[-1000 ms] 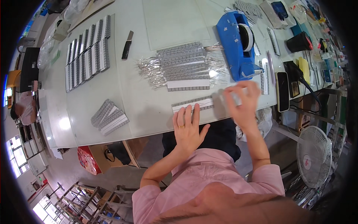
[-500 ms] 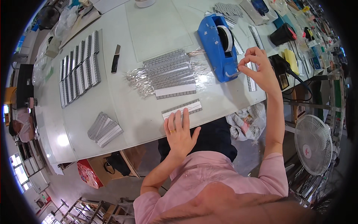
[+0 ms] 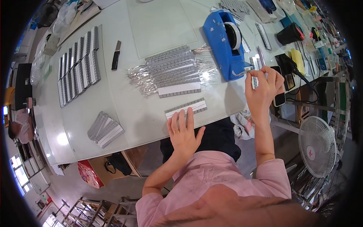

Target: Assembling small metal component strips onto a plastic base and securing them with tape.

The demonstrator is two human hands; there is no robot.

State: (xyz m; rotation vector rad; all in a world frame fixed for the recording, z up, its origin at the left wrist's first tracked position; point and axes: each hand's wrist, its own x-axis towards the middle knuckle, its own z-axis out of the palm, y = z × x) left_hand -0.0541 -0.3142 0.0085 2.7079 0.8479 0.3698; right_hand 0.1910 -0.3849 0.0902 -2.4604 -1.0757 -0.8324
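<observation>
My left hand lies flat with fingers spread, its fingertips pressing a grey-and-white strip near the table's front edge. Thin wires show on that strip. My right hand is raised beside the cutter end of a blue tape dispenser, thumb and fingers curled in a pinch. A shiny bit of clear tape shows at the fingertips, though its far end is hard to make out. Beyond my left hand rests a pile of similar strips, thin silvery wires sticking out at both sides.
Rows of strips and a small fanned stack lie at left, with a black-handled cutter knife between. A black cup, a phone and cables line the right side. A white fan stands beside the table.
My right hand has moved toward me and slightly right from the dispenser's end, its fingers more curled. My left hand keeps its place on the strip. The view has shifted slightly.
</observation>
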